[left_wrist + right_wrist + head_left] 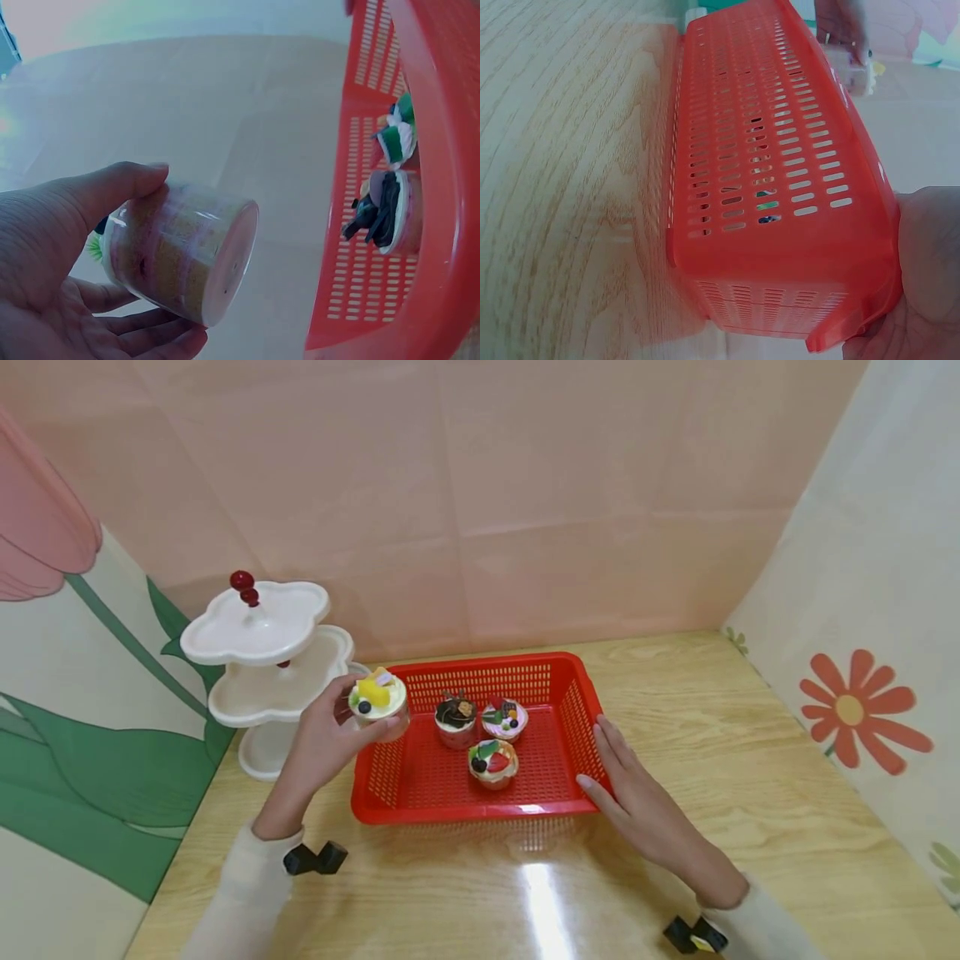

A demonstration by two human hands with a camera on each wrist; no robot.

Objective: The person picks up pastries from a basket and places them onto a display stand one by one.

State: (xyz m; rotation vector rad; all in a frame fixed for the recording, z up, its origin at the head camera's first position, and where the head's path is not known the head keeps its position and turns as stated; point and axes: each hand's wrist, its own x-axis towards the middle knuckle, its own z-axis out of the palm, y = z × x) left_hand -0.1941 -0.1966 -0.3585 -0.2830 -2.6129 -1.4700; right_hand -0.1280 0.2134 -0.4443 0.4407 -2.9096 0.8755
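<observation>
Gripping one cupcake, left fingers; right fingers straight against one basket holding three.

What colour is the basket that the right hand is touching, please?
The basket is bright red, which shows best in the head view.

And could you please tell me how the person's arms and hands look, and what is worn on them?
The left sleeve and right sleeve are off-white and reach near the wrists. Small black angular blocks show beside both wrists; those by the right show a bit of yellow. The left hand and right hand are ungloved.
</observation>
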